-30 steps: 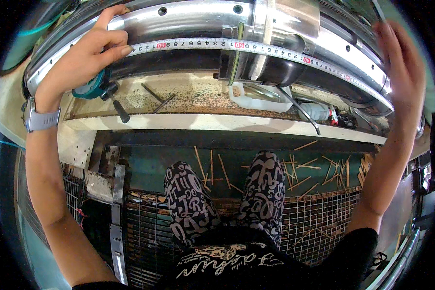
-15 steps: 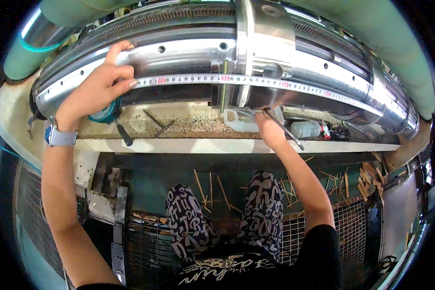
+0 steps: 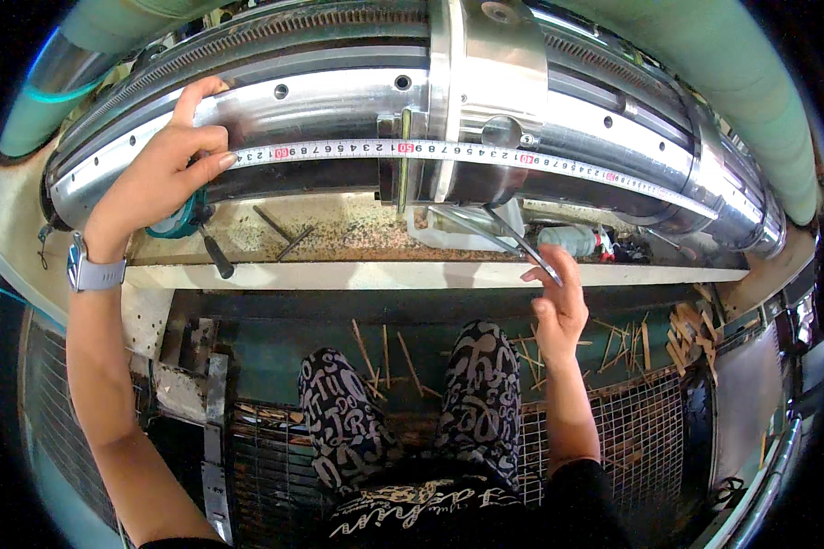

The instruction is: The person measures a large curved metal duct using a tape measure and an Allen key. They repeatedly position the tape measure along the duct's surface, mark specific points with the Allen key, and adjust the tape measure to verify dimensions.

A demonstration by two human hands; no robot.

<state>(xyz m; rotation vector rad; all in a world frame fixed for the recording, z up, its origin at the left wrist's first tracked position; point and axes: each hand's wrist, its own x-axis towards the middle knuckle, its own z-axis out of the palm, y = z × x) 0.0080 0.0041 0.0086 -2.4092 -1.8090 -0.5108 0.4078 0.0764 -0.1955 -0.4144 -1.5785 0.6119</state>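
My left hand (image 3: 160, 178) presses a white measuring tape (image 3: 449, 151) against a big polished steel cylinder (image 3: 339, 96). The teal tape case (image 3: 181, 222) sits under that palm. The tape runs rightward along the curved drum, past a steel block (image 3: 485, 82) clamped over it. Lower down, my right hand (image 3: 558, 306) hovers at the front edge of a dirty ledge (image 3: 357, 274). Its fingers are loosely apart, with the fingertips by the near end of a thin two-pronged metal tool (image 3: 508, 240) that lies on the ledge. A grey watch (image 3: 92, 272) is on my left wrist.
On the ledge lie a black-handled tool (image 3: 215, 256), thin rods (image 3: 279, 233), a white container (image 3: 449, 229) and a small bottle (image 3: 572, 240). Wooden sticks (image 3: 389, 352) litter the green base and the metal grating (image 3: 613, 430) below. My patterned trousers (image 3: 412, 403) are between.
My right hand came off the drum's far right end, reached onto the ledge, then drew back to its front edge. My left hand stayed on the tape.
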